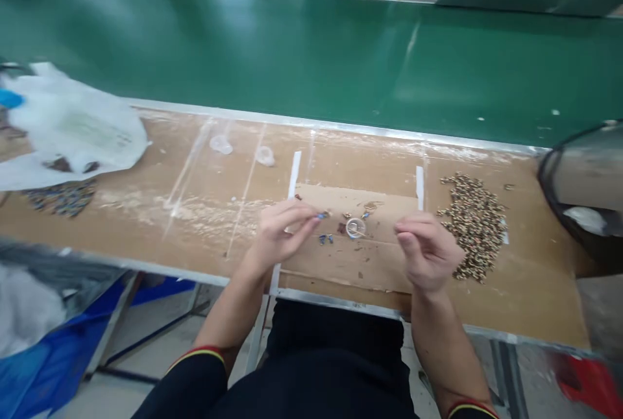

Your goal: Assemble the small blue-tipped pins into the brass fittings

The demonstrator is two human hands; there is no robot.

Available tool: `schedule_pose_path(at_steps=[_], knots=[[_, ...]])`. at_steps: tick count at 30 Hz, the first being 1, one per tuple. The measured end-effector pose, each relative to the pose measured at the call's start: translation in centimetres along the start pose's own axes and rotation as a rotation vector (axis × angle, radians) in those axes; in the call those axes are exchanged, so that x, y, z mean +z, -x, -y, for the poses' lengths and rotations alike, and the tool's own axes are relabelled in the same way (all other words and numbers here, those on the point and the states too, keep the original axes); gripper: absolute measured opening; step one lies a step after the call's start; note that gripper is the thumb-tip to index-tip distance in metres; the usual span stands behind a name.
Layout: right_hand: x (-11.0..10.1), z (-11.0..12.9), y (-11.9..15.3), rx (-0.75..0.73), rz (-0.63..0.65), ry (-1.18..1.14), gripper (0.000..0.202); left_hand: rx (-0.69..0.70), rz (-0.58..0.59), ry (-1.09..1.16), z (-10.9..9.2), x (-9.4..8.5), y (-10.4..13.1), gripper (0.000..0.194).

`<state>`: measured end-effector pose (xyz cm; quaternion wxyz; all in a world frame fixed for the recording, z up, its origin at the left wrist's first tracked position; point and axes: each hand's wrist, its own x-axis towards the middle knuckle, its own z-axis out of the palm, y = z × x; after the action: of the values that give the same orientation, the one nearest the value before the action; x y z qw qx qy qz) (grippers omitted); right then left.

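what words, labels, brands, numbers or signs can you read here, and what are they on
No readable text anywhere in this view.
White plastic bag: faint greenish marks, too blurred to read or to confirm as print.
Small blue piece in the left hand: too small to tell whether it bears any marking.
Clear plastic cup: no lettering can be made out.

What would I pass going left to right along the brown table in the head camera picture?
White plastic bag, farther-left clear plastic piece, left hand, small blue piece it holds, round clear cup, right hand, pile of small brass-coloured pieces.
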<state>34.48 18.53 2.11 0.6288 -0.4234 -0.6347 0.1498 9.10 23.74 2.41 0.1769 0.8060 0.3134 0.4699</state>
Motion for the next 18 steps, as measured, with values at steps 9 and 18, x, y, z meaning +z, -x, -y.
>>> schedule_pose_path(at_steps=[9, 18], knots=[[-0.9, -0.2, -0.1, -0.145, -0.116, 0.055, 0.007, -0.417, -0.185, -0.533, 6.3, -11.9, 7.7, 0.039], [-1.5, -1.1, -0.8, -0.131, 0.073, 0.172, 0.018, -0.338, -0.013, -0.363, 0.9, -3.3, 7.1, 0.035]])
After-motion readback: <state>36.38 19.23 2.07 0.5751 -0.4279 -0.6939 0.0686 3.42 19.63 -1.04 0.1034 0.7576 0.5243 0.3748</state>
